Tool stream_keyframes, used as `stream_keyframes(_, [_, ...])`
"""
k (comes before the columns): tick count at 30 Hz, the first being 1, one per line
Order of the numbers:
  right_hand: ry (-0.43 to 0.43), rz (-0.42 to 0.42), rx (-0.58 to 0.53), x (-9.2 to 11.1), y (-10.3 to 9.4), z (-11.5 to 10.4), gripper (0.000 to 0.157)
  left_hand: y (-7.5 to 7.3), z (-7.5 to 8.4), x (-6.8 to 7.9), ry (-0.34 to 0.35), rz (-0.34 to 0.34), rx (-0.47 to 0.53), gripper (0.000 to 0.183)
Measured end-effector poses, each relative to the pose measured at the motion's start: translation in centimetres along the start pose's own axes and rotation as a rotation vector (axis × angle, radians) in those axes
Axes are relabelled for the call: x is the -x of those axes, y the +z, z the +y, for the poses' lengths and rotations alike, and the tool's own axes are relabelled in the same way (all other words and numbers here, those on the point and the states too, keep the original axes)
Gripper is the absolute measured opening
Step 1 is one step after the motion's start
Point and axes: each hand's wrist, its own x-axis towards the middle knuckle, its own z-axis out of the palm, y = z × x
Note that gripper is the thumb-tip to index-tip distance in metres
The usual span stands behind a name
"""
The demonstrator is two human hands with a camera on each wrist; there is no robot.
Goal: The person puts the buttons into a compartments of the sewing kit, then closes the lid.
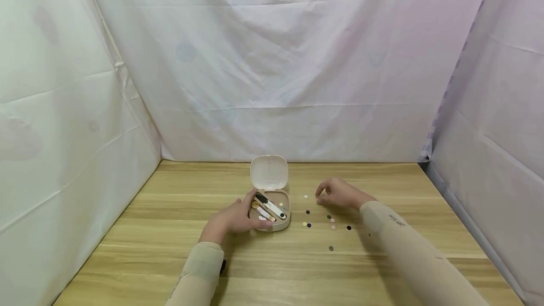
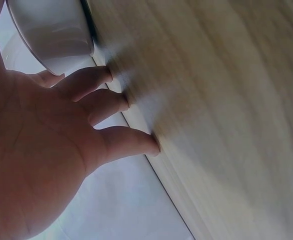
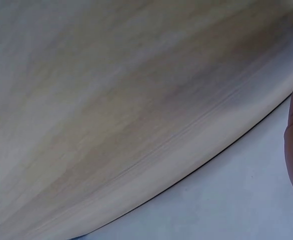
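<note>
A small white lidded box (image 1: 282,225) stands on the wooden table, its lid (image 1: 269,172) raised at the back. My left hand (image 1: 236,216) holds the box's left side, thumb at the front rim and index finger farther back. In the left wrist view, the other fingers (image 2: 131,140) reach down to the table beside the box. Inside lie a long white-and-black tool (image 1: 272,206), a slim pale item with gold (image 1: 265,213) and several small discs. My right hand (image 1: 340,193) is low over the table, right of a white button (image 1: 305,196). Its fingers are bent; whether they pinch anything is hidden.
Several small buttons lie scattered right of the box: a dark one (image 1: 349,227), a pink one (image 1: 333,227), a yellow one (image 1: 304,224) and a grey one (image 1: 331,248) nearer the front. White cloth (image 1: 272,84) hangs behind and on both sides of the table.
</note>
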Motion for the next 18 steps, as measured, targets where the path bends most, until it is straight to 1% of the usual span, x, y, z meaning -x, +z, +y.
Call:
stream_keyframes(9, [-0.004,0.008,0.013,-0.1,0.25,0.2,0.007,0.13,0.03,-0.16,0.001,0.005,-0.015,0.126])
stream_keyframes(14, [-0.034,0.014,0.076,-0.24,0.41,0.18,0.004,0.15,0.04,-0.21,0.0,0.003,-0.016,0.126])
stream_keyframes(16, [-0.049,0.008,0.095,-0.23,0.45,0.02,0.004,0.15,0.05,-0.16,-0.003,0.002,-0.017,0.126])
stream_keyframes(18, [-0.046,0.0,0.097,-0.17,0.49,-0.16,0.005,0.16,0.05,-0.09,-0.008,0.001,-0.019,0.126])
